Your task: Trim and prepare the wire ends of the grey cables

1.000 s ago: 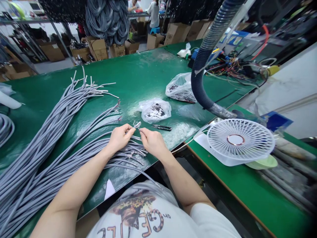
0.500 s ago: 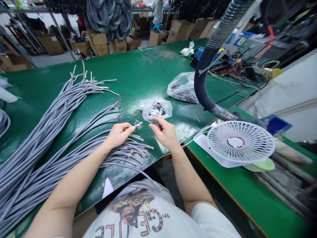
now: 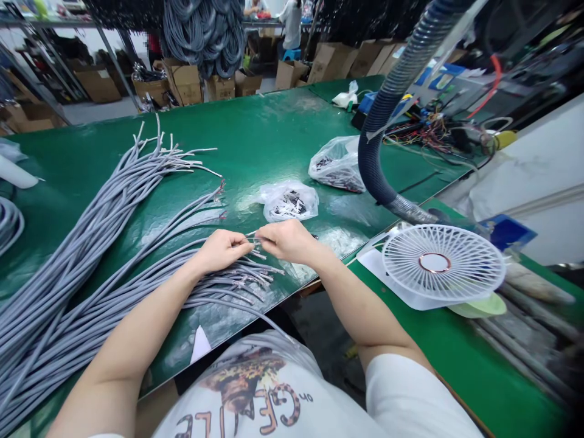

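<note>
Glossy green bench mat (image 3: 274, 134) fills most of the view, w/ factory floor behind. Landmark = small clear plastic bag of dark bits (image 3: 289, 202), mid-bench.

Nearer than the bag & to its left: a big spread of long grey round cables (image 3: 91, 261) lying flat, stripped tips pointing toward the bag. Just in front of the bag the two hands meet. L hand (image 3: 221, 249) is clenched on the stripped grey cable end (image 3: 253, 238), thumb & forefinger pressing it. R hand (image 3: 287, 240) has its fingertips pinched shut on the fine strands sticking out of that same end. So the end sits right btw the two pinches, touching both, just short of the bag. Can't tell if it rests on the mat or is held just above it. Whether the R fingers hold anything besides strands is too small to tell.

Judgement: this is fiddly strand work. Best to keep the L pinch close to the jacket edge so the end can't twist. Use R fingertips only on the strands, w/ small moves & wrists steadied on the mat. Watch the neighbouring tips don't snag.

Right of the bag: white round plastic fan (image 3: 442, 263), face up. Beyond the bag, to the right: larger clear plastic bag (image 3: 336, 163) & dark corrugated hose (image 3: 378, 121). Far behind: brown cardboard boxes (image 3: 187, 82) & hanging grey cable coils (image 3: 205, 33).
</note>
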The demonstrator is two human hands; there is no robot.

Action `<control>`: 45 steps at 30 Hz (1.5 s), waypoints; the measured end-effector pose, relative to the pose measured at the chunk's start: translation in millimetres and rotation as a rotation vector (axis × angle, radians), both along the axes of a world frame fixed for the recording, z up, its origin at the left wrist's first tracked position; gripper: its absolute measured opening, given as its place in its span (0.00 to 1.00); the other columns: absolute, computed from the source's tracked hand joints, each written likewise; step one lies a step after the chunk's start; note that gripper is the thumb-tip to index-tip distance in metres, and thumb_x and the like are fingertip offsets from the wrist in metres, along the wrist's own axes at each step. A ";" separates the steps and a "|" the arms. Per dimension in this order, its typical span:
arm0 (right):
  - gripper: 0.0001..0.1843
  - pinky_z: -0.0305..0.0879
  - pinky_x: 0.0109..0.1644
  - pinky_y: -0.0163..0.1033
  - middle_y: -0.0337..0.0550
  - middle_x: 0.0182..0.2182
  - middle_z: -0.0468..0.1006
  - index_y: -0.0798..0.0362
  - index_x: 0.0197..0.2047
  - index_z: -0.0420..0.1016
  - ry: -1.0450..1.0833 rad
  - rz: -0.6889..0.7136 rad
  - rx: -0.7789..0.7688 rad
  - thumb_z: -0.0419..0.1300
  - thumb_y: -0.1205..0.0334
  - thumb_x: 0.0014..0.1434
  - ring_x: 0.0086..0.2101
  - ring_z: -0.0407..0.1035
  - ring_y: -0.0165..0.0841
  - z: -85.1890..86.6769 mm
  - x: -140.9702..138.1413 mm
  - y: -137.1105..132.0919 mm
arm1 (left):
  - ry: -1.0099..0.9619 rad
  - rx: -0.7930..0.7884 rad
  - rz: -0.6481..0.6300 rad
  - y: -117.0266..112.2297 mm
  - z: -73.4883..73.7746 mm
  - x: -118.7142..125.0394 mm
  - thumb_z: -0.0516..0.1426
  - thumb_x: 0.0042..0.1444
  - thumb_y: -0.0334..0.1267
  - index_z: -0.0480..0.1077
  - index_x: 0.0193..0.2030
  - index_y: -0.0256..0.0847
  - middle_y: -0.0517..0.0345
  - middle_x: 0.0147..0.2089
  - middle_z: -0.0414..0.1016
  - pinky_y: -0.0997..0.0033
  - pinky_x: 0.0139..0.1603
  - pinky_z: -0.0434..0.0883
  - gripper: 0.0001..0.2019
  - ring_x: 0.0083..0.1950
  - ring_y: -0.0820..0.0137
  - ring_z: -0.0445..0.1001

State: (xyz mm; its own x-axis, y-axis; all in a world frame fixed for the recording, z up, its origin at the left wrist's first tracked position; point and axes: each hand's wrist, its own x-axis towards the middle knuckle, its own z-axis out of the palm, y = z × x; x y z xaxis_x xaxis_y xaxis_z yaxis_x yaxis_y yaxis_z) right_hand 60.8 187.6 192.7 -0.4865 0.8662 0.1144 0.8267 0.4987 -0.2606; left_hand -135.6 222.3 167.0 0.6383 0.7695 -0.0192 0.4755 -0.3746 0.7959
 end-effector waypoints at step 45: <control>0.12 0.52 0.27 0.29 0.34 0.19 0.65 0.55 0.29 0.73 0.627 -0.070 0.196 0.49 0.66 0.58 0.20 0.54 0.23 -29.4 -35.2 16.4 | -0.659 -0.389 0.072 12.0 3.3 -12.7 0.63 0.50 0.46 0.68 0.49 0.35 0.65 0.21 0.71 0.82 0.14 0.49 0.23 0.13 0.84 0.54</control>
